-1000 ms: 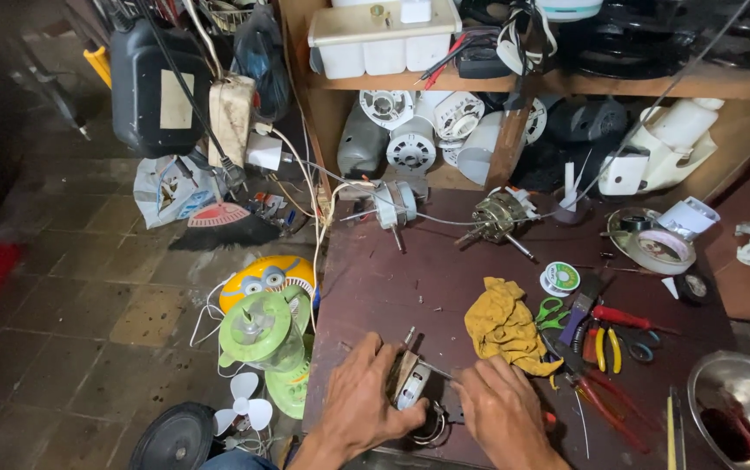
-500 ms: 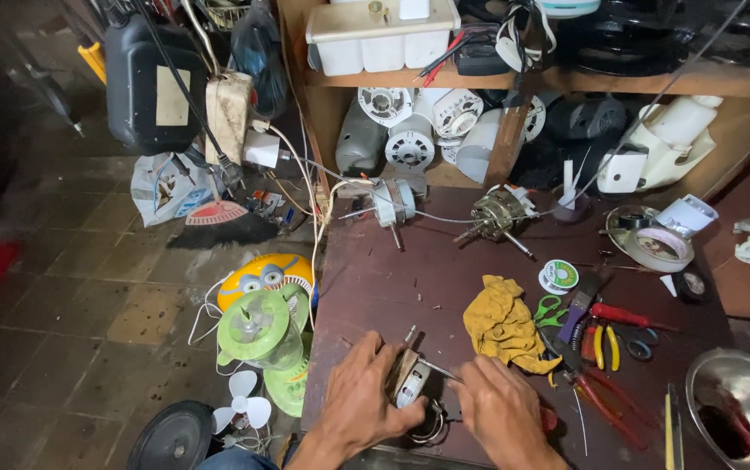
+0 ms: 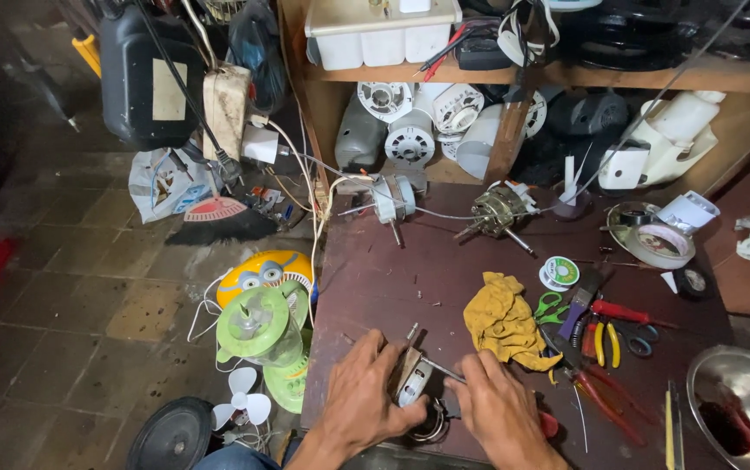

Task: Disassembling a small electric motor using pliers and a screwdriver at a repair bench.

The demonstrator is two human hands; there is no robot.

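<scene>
Your left hand [image 3: 366, 396] closes its grip around the small fan motor [image 3: 413, 383], which sits at the near edge of the dark worktop [image 3: 410, 278], its thin shaft pointing away from you. Your right hand [image 3: 501, 416] holds its grip shut on a slim metal tool [image 3: 442, 372] whose tip meets the motor's right side; a red handle end shows just right of that hand. Just right of the motor and a little farther from you lies a crumpled yellow rag [image 3: 504, 320]. Beyond the rag, farther right of the motor, lies a cluster of pliers and scissors [image 3: 601, 335] with red, yellow and green handles, and a small spool of solder wire [image 3: 559, 273] rests behind them. Well beyond the motor, near the back of the worktop, two other bare motors [image 3: 498, 211] lie with their shafts out. Left of the motor, down on the floor, stands a green fan housing [image 3: 257, 326].
</scene>
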